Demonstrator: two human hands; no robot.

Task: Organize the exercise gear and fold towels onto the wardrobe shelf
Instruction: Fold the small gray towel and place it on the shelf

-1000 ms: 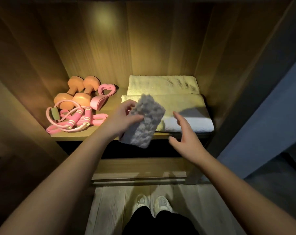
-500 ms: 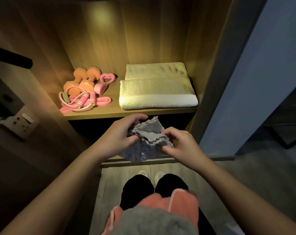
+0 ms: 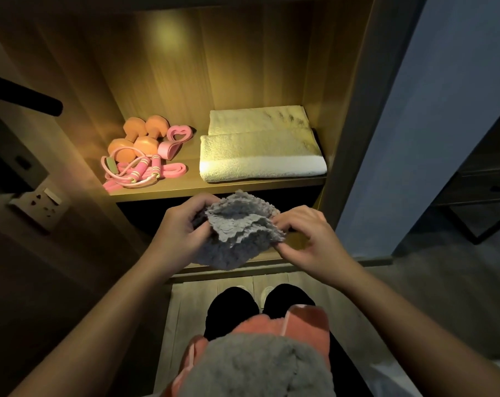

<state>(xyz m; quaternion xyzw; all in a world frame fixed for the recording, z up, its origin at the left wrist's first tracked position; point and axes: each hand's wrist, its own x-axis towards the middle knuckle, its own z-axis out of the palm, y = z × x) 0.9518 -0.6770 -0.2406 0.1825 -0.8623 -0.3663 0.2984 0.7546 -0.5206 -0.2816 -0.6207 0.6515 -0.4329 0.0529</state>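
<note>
user1: Since a second ago the grey cloth (image 3: 237, 233) has been pulled back from the shelf (image 3: 193, 179). It's now held lower, just in front of the shelf's front edge. The right hand (image 3: 303, 236), which was loose and off the cloth back then, is now on it too.

user2: ok, and how is it being gripped?

user1: The left hand (image 3: 180, 227) is curled round the cloth's left side, with the thumb laid over the top. On the right, the layered edge is pinched between thumb and fingertips. The cloth is bunched up, and a few wavy layers are stacked on top.

user2: what's been put on the shelf?

user1: Two cream towels are laid folded on the right half, the front towel (image 3: 260, 156) touching the back towel (image 3: 257, 118). On the left half, two orange dumbbells (image 3: 141, 143) are set side by side. A heart-shaped pink ring (image 3: 168, 149) is propped just beside them. A pink jump rope (image 3: 137, 170) is coiled in front, and a flat pink band (image 3: 173, 169) is laid next to it.

user2: anything else in shot?

user1: A fuzzy grey bundle (image 3: 257, 368) and an orange towel (image 3: 309, 322) are seen close to the camera. How those are carried can't be told. A wall socket (image 3: 39, 202) is seen off to the left.
</note>
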